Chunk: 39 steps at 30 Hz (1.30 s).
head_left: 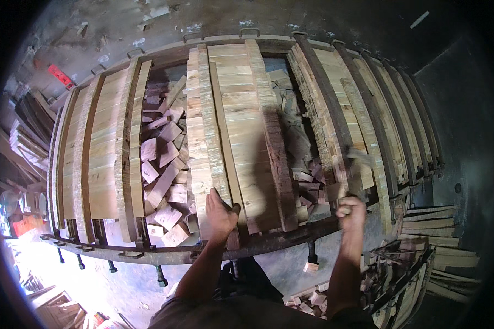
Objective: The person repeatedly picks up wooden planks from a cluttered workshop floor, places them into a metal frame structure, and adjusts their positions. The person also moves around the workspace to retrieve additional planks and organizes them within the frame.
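A long rack (170,255) with a dark metal frame lies before me, holding flat panels of edge-joined wood boards (244,142). My left hand (222,215) is at the near end of a rough-edged wooden batten (213,131), its fingers on one side and the thumb on the other. Further right, my right hand (351,210) is closed around the pale handle of what looks like a hammer. The hammer's grey head (359,156) is smeared by motion, above a dark metal bar (329,104) that crosses the rack.
Loose wood offcuts (167,159) fill a gap between panels, with more offcuts (296,137) in another gap. Threaded bolts (161,276) hang from the near rail. Stacked wood strips (431,225) lie at the right. A red tool (60,75) lies beyond the rack's far left.
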### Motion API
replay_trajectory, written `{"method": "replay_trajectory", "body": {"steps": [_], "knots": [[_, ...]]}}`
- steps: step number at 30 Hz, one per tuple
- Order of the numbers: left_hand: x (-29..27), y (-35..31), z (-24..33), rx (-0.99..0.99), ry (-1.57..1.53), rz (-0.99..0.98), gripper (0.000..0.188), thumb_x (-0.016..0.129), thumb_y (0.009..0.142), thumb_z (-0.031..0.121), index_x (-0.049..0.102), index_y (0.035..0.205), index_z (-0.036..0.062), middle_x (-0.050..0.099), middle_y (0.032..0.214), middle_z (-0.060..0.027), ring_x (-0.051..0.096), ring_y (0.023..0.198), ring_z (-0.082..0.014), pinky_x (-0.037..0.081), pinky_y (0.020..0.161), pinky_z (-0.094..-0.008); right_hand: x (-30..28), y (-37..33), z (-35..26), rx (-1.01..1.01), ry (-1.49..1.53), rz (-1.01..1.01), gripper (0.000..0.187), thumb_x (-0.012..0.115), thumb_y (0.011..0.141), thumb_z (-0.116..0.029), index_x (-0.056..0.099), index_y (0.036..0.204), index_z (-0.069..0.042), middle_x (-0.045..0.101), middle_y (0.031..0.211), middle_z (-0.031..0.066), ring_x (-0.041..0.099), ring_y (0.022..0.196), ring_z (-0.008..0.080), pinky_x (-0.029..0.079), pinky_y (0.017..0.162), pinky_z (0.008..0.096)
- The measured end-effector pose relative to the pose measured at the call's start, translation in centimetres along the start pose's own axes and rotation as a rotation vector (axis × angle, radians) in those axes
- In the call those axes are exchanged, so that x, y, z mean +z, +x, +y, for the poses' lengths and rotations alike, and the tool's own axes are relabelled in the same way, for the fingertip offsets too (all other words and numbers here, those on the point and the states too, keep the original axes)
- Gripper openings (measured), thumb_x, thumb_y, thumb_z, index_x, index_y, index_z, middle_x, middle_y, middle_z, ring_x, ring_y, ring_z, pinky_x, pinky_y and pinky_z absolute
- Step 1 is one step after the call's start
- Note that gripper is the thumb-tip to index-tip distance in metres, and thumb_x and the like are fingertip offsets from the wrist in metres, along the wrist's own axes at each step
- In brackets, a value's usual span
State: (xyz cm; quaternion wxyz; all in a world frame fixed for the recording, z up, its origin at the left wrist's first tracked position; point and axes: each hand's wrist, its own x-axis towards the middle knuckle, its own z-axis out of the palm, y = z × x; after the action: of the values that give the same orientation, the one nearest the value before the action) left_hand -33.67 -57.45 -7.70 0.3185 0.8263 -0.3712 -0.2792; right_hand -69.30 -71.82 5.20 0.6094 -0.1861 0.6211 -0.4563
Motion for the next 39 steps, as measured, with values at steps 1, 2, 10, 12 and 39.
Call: {"method": "replay_trajectory", "body": {"steps": [1, 2, 10, 12, 39], "knots": [[0.6, 0.0, -0.4, 0.022, 0.009, 0.015, 0.101, 0.079, 0.077, 0.027, 0.019, 0.151, -0.0069, 0.036, 0.150, -0.0311, 0.028, 0.142, -0.0471, 0.020, 0.120, -0.0494, -2.2, 1.1, -1.3, -0.092, 0.043, -0.016, 0.012, 0.061, 0.072, -0.003, 0.052, 0.068, -0.009, 0.046, 0.061, 0.0000, 0.038, 0.042, 0.0124, 0.027, 0.039, 0.0282], [1.0, 0.0, -0.8, 0.032, 0.012, 0.040, 0.100, 0.078, 0.078, 0.028, 0.019, 0.151, -0.0074, 0.035, 0.150, -0.0314, 0.028, 0.142, -0.0472, 0.021, 0.120, -0.0493, -2.5, 1.2, -2.6, -0.193, 0.104, 0.122, 0.012, 0.059, 0.075, -0.003, 0.051, 0.070, -0.010, 0.047, 0.063, -0.0001, 0.037, 0.044, 0.0124, 0.028, 0.040, 0.0276], [2.1, -0.1, -2.0, 0.014, -0.028, 0.220, 0.077, 0.064, 0.093, 0.036, 0.032, 0.147, -0.0092, 0.035, 0.149, -0.0336, 0.028, 0.142, -0.0472, 0.023, 0.118, -0.0516, 6.5, -0.8, 10.4, 0.352, -0.205, -0.483, 0.019, 0.060, 0.084, -0.020, 0.058, 0.088, -0.002, 0.057, 0.063, 0.0081, 0.057, 0.054, 0.0220, 0.039, 0.047, 0.0323], [2.5, -0.1, -1.6, 0.080, 0.000, 0.221, 0.076, 0.060, 0.096, 0.037, 0.031, 0.147, -0.0103, 0.034, 0.150, -0.0336, 0.028, 0.142, -0.0470, 0.023, 0.118, -0.0507, 4.2, -0.3, 9.1, 0.325, -0.050, -0.490, 0.018, 0.066, 0.075, -0.014, 0.058, 0.086, -0.002, 0.055, 0.062, 0.0084, 0.054, 0.048, 0.0213, 0.036, 0.044, 0.0321], [3.1, 0.2, -2.3, 0.045, -0.073, 0.261, 0.073, 0.055, 0.098, 0.040, 0.033, 0.145, -0.0109, 0.043, 0.143, -0.0325, 0.037, 0.135, -0.0462, 0.029, 0.115, -0.0505, 3.9, -1.6, 1.5, -0.001, -0.106, -0.107, 0.012, 0.060, 0.073, 0.000, 0.057, 0.084, -0.004, 0.055, 0.064, 0.0050, 0.048, 0.044, 0.0155, 0.034, 0.039, 0.0271]]}}
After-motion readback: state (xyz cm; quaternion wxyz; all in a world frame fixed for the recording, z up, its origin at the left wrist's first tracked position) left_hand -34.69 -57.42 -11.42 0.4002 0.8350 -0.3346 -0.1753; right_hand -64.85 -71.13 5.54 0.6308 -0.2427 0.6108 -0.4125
